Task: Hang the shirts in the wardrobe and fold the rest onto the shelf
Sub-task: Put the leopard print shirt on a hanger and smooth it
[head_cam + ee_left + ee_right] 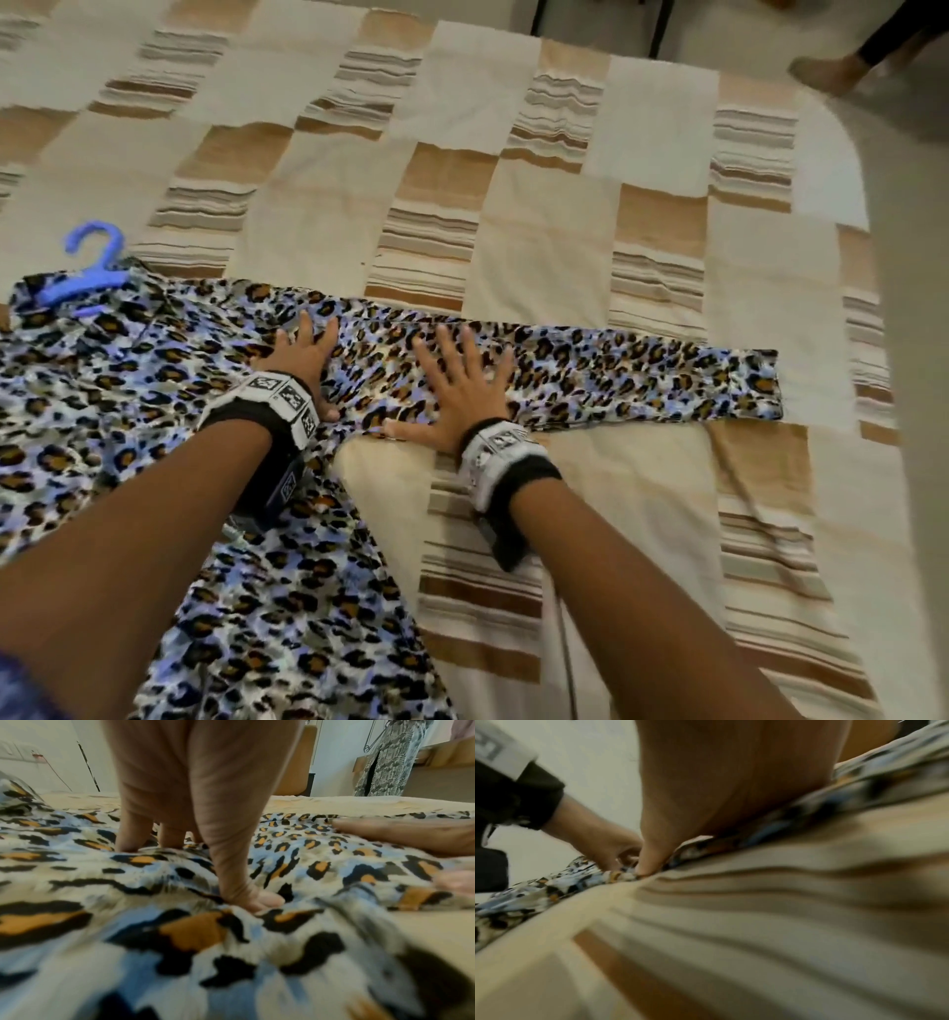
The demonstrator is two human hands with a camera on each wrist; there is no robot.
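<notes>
Shirt (154, 411) flat on bed (565, 246), purple hanger (95, 272) at collar, sleeve stretched rightward. Left hand (303, 354) and right hand (462, 390) released, palms pressing fabric smooth. Not yet hung; wardrobe and shelf stages apparently pending.

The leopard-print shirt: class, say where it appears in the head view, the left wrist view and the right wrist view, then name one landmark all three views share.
Head view: the leopard-print shirt covers the lower left, one sleeve stretched right.
Left wrist view: it fills the foreground, under the left hand.
Right wrist view: a narrow band from lower left to upper right, under the right hand.
Shared landmark: the striped beige bedspread.
</notes>
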